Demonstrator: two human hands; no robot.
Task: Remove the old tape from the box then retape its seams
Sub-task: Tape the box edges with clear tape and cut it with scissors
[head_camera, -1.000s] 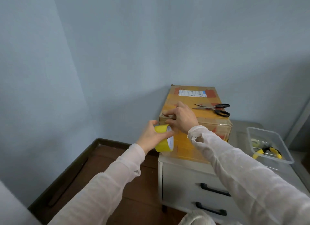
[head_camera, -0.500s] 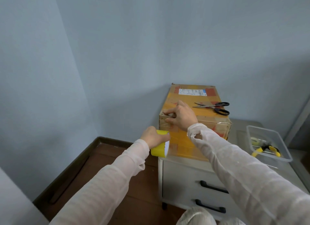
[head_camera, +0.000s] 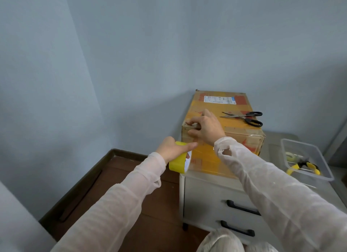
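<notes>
Sitting on the tabletop (head_camera: 272,148) of a white drawer unit, the cardboard box (head_camera: 232,134) carries black-handled scissors (head_camera: 244,117) on its lid. The hands work apart but close: the right hand (head_camera: 208,129) clamps the box's near left top edge, fingers on the lid and thumb on the front face, while just below it the left hand (head_camera: 171,149) grips a yellow tape roll (head_camera: 177,162) against the box's near left corner. A clear plastic bin (head_camera: 298,141) to the right holds yellow-handled pliers (head_camera: 302,166).
</notes>
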